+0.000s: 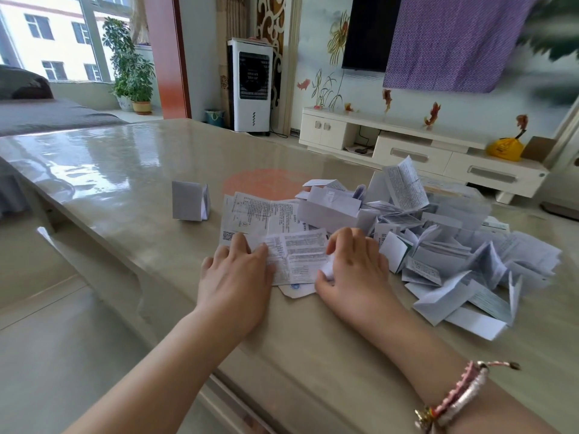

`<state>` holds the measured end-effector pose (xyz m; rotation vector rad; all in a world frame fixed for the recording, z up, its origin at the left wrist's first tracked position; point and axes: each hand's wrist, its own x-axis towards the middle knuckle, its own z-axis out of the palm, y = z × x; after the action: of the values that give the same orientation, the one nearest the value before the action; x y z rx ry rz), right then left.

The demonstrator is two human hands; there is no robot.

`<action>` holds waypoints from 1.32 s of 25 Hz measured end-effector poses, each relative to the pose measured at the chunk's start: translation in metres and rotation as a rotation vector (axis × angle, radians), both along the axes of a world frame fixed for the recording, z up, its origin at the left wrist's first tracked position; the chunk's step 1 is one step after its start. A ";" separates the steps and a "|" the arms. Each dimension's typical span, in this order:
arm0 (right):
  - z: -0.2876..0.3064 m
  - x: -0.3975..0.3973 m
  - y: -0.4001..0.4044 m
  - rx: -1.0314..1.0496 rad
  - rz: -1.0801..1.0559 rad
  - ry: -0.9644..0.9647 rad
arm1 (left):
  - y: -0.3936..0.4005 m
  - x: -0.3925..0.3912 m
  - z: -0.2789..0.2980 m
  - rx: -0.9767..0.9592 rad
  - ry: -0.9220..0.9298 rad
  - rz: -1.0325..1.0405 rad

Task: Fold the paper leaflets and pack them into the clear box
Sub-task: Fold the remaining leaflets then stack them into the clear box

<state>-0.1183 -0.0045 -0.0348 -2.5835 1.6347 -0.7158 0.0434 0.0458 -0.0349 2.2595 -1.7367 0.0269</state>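
Paper leaflets (438, 245) lie heaped on the counter (125, 170), half hiding the clear box (460, 205), while the left hand (235, 277) presses flat and the right hand (354, 264) pinches one leaflet (294, 258).

Daylight is pouring in from the window (59, 39) at upper left, glaring off the glossy table (103, 170) in white streaks. Shadows are staying soft. Edges are bending (wide-angle lens), and the purple cloth (454, 42) and right margin are smearing into blur.
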 end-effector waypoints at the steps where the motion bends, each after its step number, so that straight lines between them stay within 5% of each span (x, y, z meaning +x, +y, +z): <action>1: 0.001 -0.005 0.000 0.019 -0.018 0.002 | 0.001 0.001 0.000 -0.009 -0.009 -0.011; 5: 0.004 -0.015 -0.004 0.070 -0.055 0.035 | 0.005 0.003 -0.001 -0.010 -0.023 -0.055; 10: 0.013 -0.019 0.000 0.108 0.276 -0.246 | 0.009 0.008 0.000 -0.053 -0.007 -0.107; 21: 0.009 -0.020 -0.004 -0.023 0.369 0.091 | 0.011 0.031 -0.003 -0.257 -0.107 -0.450; 33: 0.007 -0.030 -0.016 0.241 0.267 -0.409 | 0.018 0.045 0.005 -0.246 0.039 -0.414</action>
<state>-0.1484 -0.0201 -0.0273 -2.2374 1.1534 -0.8893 0.0886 0.0638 -0.0302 1.6894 -2.0201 0.1026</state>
